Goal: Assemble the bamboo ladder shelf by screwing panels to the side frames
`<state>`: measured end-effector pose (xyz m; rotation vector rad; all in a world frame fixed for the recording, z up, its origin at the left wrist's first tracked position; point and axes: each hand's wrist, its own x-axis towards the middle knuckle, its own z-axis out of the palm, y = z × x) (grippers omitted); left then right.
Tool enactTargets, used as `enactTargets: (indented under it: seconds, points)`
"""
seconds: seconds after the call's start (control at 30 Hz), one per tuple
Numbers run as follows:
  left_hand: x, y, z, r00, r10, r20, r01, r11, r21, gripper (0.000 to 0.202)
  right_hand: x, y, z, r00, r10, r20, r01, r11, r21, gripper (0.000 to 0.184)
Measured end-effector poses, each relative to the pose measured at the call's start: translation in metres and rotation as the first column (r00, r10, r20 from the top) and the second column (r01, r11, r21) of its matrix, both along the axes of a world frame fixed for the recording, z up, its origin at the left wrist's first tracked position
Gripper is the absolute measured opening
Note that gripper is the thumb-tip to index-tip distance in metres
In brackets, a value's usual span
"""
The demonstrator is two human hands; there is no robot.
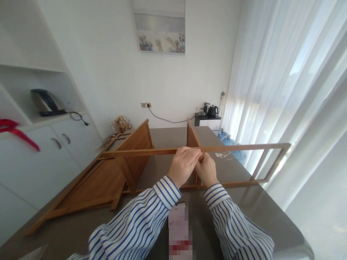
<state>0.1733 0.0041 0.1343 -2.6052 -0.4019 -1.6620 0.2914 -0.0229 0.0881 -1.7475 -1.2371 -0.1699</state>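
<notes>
A brown wooden shelf frame [245,147] lies on its side across the grey table, with its long rails running left to right. Two shelf boards stand between its parts: a left board [135,148] and a middle board [193,133]. My left hand [182,166] is closed over the upper rail near the middle board. Right beside it, my right hand [207,169] is closed just under the same rail, its fingers bunched at the joint. Whatever sits between the right fingers is hidden.
White paper scraps [223,155] lie on the grey table [271,209] behind the rail. At left is a white cabinet [35,159] with an electric kettle [46,103]. Water bottles [229,140] stand by the curtain [260,90]. A badge [178,224] hangs below my hands.
</notes>
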Motion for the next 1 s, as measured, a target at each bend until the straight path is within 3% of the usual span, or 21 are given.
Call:
enactTargets:
  seconds: [0.17, 0.43, 1.0]
  points:
    - [0.004, 0.008, -0.012, 1.000, 0.021, 0.015, -0.023, 0.989, 0.145, 0.019, 0.002, 0.001, -0.001, 1.000, 0.006, 0.030, -0.006, 1.000, 0.002, 0.018]
    - [0.001, 0.011, -0.007, 0.998, 0.026, -0.060, -0.008, 0.960, 0.280, 0.021, 0.002, 0.001, -0.002, 0.999, 0.021, 0.036, -0.021, 1.000, 0.007, 0.017]
    - [-0.003, 0.000, 0.005, 0.977, 0.157, -0.141, -0.099, 0.931, 0.351, 0.013, 0.001, 0.000, -0.001, 1.000, 0.022, 0.015, -0.022, 1.000, -0.001, 0.022]
